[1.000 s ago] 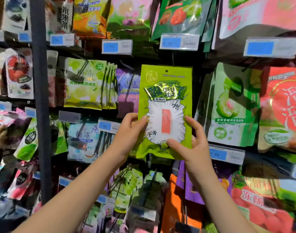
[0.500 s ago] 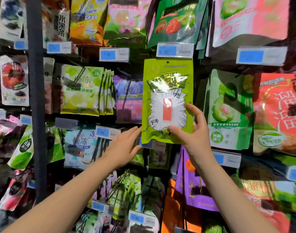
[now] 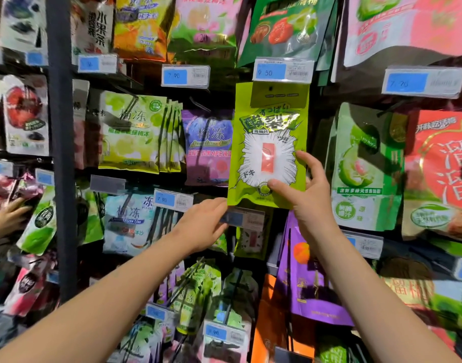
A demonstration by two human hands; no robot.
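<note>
The right grip [image 3: 311,203] pinches the lime-green pouch [image 3: 270,119] at its lower right edge, holding it upright under a price tag [image 3: 282,70]. The left grip [image 3: 205,224], fingers straight, lies just below its lower left corner.

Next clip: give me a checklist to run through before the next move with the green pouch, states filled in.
1. Right hand grips the green pouch: ok, thumb on the front, fingers behind the edge.
2. Pouch upright, print facing out: ok.
3. Hang hole at the top is in sight: ok, just under the 9.50 price tag.
4. Hole threaded on a peg: cannot tell, no peg shows there.
5. Left hand steadies the pouch: cannot tell, its fingers reach the lower left corner but contact is unclear.
</note>
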